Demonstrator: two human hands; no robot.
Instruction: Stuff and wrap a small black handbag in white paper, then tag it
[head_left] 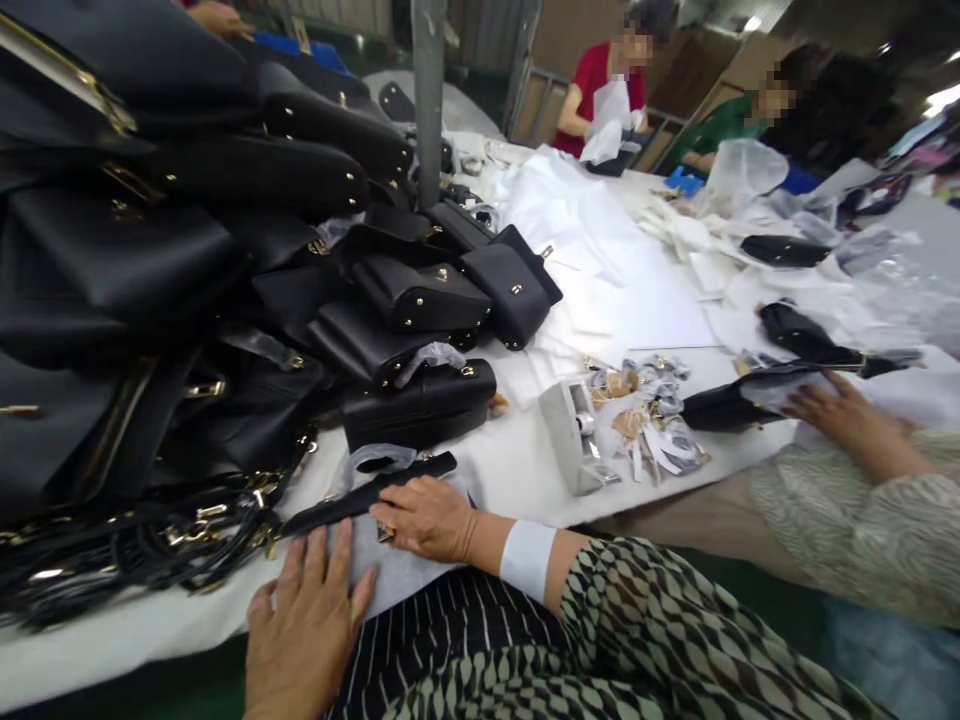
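Note:
My left hand (304,625) lies flat with fingers spread on a white sheet (405,572) at the table's near edge. My right hand (427,517), with a white band at its wrist, rests on the same sheet, fingers curled and thumb tucked under. Its knuckles touch a long black strap (360,497) that runs left into a tangle of straps with gold hardware (150,540). What the curled fingers hold is hidden. A small black handbag (420,405) sits just beyond the strap.
A tall pile of black handbags (172,240) fills the left half of the table (517,470). A grey post (429,100) stands behind. Wrapped gold fittings (637,410) and a small white box (574,435) lie mid-table. A co-worker's hand (847,415) presses a black piece at right. Two people sit at the far end.

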